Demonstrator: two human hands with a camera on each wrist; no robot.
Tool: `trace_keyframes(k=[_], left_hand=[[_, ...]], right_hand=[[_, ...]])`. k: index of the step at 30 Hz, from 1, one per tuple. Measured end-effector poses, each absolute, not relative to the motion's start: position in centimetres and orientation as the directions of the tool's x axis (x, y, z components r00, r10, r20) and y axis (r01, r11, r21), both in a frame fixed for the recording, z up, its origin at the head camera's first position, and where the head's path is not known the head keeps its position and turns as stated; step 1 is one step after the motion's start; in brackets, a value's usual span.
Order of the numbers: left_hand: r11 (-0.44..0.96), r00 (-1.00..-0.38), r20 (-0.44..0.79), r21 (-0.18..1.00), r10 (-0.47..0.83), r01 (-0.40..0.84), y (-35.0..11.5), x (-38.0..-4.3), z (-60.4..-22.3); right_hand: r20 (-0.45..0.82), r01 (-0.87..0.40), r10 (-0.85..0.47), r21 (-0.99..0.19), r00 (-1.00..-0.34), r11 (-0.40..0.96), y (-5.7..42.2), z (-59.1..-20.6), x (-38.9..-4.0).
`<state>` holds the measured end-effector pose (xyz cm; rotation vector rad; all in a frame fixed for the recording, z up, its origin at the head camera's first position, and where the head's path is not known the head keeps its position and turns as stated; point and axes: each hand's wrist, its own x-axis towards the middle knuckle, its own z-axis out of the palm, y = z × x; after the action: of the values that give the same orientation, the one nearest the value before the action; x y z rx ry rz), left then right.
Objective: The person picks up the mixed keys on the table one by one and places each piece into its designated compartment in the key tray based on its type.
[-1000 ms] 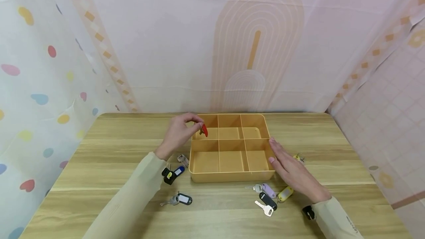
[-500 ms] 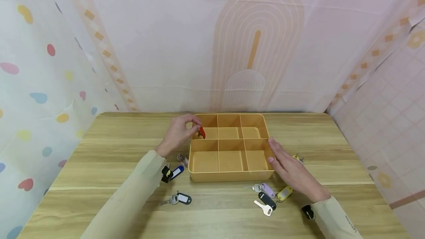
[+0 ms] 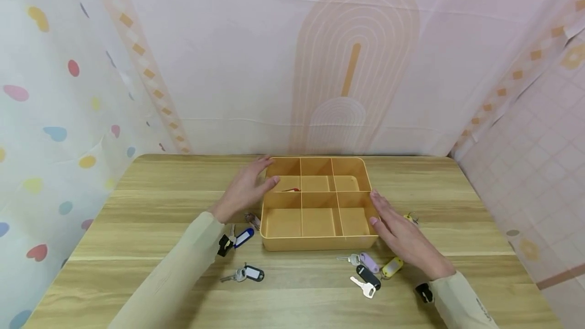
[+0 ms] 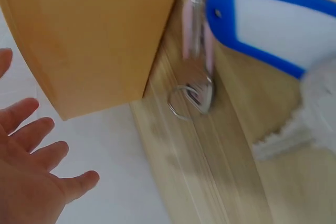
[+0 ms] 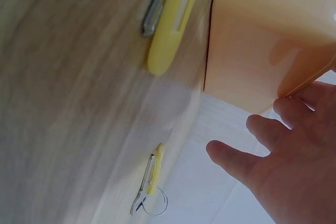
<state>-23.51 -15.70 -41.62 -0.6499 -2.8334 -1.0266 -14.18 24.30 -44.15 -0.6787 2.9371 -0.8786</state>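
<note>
My left hand (image 3: 243, 189) is over the left wall of an orange six-compartment box (image 3: 320, 244), thumb and fingers spread with nothing between them. In the left wrist view its fingers (image 4: 51, 156) are apart beside the box wall. A red key tag (image 3: 293, 190) lies in the back left compartment, mostly hidden behind the divider. On the other side, my right hand (image 3: 407, 235) rests its straight fingers along the box's right edge. The right wrist view shows those fingertips (image 5: 255, 121) at the rim.
Left of the box lie a pink-tagged key (image 4: 197, 72), a blue-tagged key (image 3: 244, 238) and a dark-tagged key (image 3: 254, 273). In front are a lilac tag (image 3: 369, 262), a black-tagged key (image 3: 367, 276) and a yellow tag (image 3: 392, 266). Another yellow-tagged key (image 5: 152, 174) lies to the right.
My left hand has let go of the red key tag, which has dropped into the back left compartment, and its fingers have spread apart. The right hand has stayed in place.
</note>
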Motion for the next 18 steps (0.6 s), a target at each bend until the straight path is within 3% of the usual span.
trace_keyframes(k=[18], left_hand=[[0.704,-0.905,0.205,0.572,0.372,0.420,-20.2,-19.2,-42.5]], right_hand=[[0.108,-0.393,-0.399,-0.529,-0.911,0.752,24.5,-44.0,-14.2]])
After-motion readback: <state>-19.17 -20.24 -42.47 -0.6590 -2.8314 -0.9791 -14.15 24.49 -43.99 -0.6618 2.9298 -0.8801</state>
